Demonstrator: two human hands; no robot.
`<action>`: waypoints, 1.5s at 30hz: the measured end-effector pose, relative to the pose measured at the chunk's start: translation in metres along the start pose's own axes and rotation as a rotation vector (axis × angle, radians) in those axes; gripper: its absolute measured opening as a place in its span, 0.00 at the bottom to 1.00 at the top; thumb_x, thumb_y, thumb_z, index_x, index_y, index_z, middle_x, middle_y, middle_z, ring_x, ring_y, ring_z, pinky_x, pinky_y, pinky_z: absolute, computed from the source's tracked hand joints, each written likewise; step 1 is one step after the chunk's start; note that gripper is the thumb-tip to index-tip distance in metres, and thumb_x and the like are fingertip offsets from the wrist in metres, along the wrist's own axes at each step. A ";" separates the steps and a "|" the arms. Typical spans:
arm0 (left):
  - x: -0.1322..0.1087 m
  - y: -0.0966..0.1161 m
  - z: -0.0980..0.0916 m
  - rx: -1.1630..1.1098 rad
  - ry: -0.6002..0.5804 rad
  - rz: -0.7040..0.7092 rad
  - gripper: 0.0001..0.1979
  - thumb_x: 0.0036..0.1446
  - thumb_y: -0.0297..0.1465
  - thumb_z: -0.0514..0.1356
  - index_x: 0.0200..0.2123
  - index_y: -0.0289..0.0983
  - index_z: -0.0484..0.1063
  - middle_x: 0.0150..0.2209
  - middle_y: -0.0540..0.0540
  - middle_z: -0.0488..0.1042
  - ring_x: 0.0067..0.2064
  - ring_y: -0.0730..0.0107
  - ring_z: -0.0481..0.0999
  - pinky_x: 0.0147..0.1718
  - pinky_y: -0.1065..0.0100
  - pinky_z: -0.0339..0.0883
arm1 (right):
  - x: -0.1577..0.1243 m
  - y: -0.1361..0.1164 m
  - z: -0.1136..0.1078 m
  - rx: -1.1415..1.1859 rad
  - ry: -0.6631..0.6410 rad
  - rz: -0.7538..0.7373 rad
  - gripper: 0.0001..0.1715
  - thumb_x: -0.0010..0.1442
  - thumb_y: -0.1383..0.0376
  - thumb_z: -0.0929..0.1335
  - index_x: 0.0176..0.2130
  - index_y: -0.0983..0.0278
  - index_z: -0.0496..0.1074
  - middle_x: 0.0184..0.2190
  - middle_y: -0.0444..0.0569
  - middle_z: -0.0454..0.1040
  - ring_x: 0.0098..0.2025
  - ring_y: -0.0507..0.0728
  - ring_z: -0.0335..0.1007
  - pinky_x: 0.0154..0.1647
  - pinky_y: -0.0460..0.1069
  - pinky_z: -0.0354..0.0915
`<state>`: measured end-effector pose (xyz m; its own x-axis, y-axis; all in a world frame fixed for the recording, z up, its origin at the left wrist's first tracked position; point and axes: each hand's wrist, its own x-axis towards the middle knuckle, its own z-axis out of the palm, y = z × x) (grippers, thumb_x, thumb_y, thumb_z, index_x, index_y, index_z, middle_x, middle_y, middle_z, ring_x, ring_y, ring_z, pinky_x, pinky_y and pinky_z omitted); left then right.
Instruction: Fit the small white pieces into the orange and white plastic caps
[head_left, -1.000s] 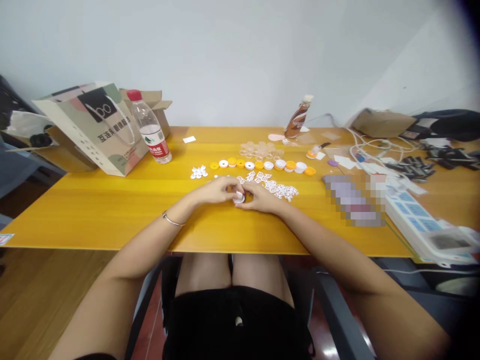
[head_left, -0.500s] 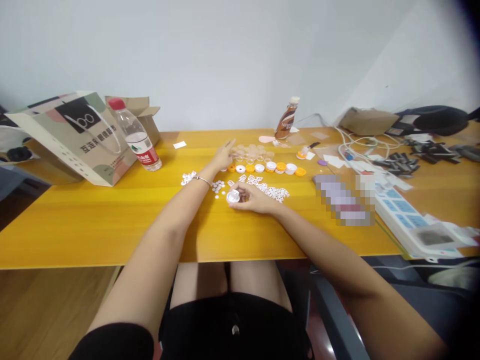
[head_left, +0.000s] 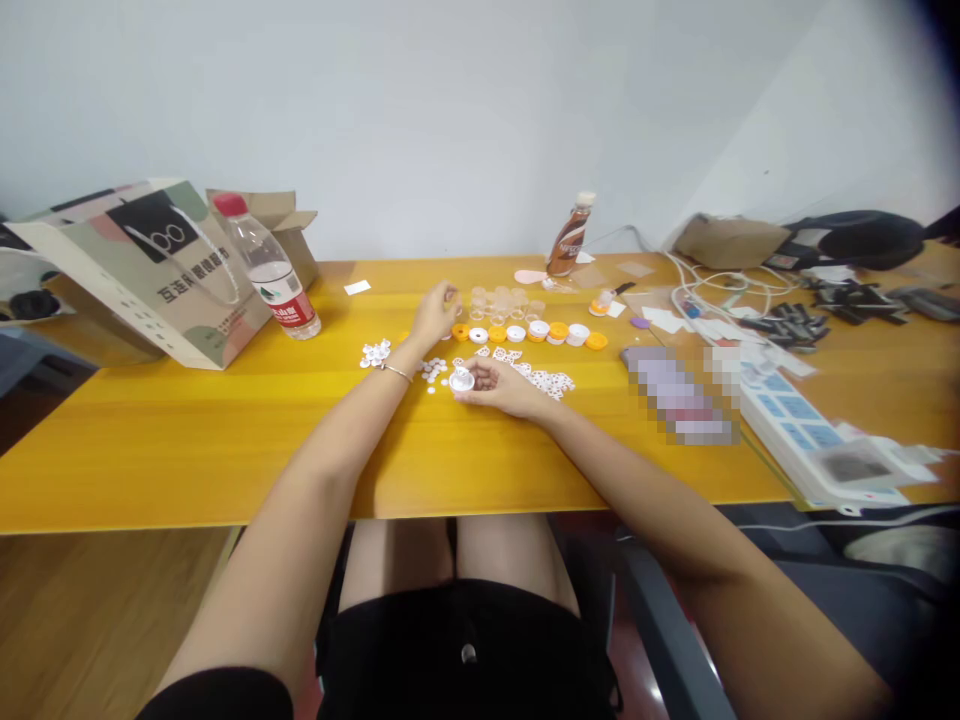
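My right hand [head_left: 504, 388] pinches a white round cap [head_left: 461, 380] with a raised centre, just above the table's near middle. Farther off, my left hand [head_left: 435, 315] has its fingers curled together at the left end of a cluster of clear plastic cups [head_left: 506, 302]; what it grips is too small and see-through to make out. Between the hands runs a row of white and orange caps [head_left: 516, 334]. Small white discs [head_left: 433, 370] lie left of the right hand, and white perforated pieces [head_left: 551, 382] are partly hidden behind it. More small white parts [head_left: 375, 353] sit beside my left wrist.
A water bottle [head_left: 289, 305], paper bag [head_left: 187, 290] and cardboard box [head_left: 296, 235] stand at left. Behind the cups is a brown drink bottle [head_left: 570, 240]. At right lie a blurred-out phone [head_left: 679, 395], a white power strip [head_left: 802, 430], cables and black parts [head_left: 791, 325].
My left hand has drawn back slightly to the left from the clear cups, and its outstretched fingers have curled in. My right hand still holds the white cap, now turned a little.
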<state>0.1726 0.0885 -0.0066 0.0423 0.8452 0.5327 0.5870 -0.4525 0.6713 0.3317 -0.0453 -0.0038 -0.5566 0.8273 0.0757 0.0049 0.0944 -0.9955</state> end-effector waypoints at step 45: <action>-0.110 0.055 -0.065 -0.778 -0.297 -0.010 0.19 0.50 0.45 0.64 0.37 0.38 0.67 0.39 0.42 0.75 0.43 0.64 0.77 0.45 0.61 0.68 | -0.003 -0.008 0.013 -0.072 0.076 -0.080 0.20 0.48 0.50 0.70 0.28 0.65 0.70 0.21 0.40 0.62 0.25 0.49 0.55 0.29 0.46 0.53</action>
<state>0.1480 -0.0479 0.0054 0.3153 0.8406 0.4404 -0.1332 -0.4203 0.8976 0.3228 -0.0557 0.0033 -0.4931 0.8548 0.1619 0.0244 0.1996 -0.9796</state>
